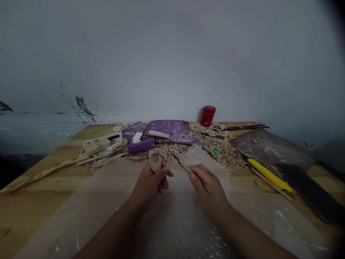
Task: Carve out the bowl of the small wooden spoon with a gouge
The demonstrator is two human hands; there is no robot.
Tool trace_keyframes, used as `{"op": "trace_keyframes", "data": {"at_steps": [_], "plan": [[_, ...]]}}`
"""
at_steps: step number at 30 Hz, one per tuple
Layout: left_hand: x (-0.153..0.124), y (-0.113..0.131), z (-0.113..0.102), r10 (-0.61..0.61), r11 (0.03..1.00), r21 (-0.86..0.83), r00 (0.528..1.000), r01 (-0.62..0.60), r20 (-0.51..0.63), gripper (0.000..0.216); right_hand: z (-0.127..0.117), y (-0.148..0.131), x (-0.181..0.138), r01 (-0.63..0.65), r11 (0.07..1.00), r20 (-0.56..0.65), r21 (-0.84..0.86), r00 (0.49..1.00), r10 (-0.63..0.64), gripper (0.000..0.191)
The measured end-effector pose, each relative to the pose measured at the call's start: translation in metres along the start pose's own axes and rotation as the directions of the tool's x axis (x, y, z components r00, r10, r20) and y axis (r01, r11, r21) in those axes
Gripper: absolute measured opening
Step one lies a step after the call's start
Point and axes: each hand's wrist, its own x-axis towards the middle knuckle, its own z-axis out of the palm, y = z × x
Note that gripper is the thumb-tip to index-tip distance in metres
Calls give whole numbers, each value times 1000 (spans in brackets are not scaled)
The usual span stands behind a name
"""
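Note:
My left hand (pixel 151 181) is closed around a pale carved piece of wood (pixel 155 160); its rounded top end, with a shallow hollow, points up and away from me. The rest of the piece is hidden by my fingers. To the right, my right hand (pixel 206 181) grips a carving knife (pixel 184 166) by its light wooden handle. The knife's thin dark blade points up and left toward the wood, with a gap between the two. Both hands are above a sheet of clear plastic (pixel 178 223) spread over the table.
Wood shavings (pixel 172 149) are heaped beyond my hands around purple sheets (pixel 172 130). A white tray (pixel 118 144) and a long stick (pixel 51 171) lie left. Rightward are a yellow utility knife (pixel 269 175) and a dark flat block (pixel 309 192). A red canister (pixel 208 116) stands by the wall.

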Motion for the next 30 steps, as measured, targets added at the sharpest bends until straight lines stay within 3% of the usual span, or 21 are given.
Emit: {"op": "trace_keyframes", "data": {"at_steps": [3,7,11,16,25,30], "plan": [[0,-1,-2,28,998,47,1000,-28,10,18,-2,-12,-8,153,975,73,-159,987,-142,25],[-2,0,-3,34,996,87,999,-36,21,17,-9,-17,-15,324,876,172,-357,945,-279,38],[-4,0,-3,29,993,117,999,-32,34,15,-13,-23,-18,414,768,264,-488,909,-323,40],[-6,0,-4,19,991,130,995,-32,102,10,-16,-36,-18,478,645,273,-596,876,-397,29],[-10,2,-4,-118,959,280,957,41,266,14,-26,-46,-17,400,733,392,-550,899,-195,24],[-12,0,4,-60,951,311,980,-1,188,13,-30,-45,-19,438,723,427,-535,878,-216,17]]}}
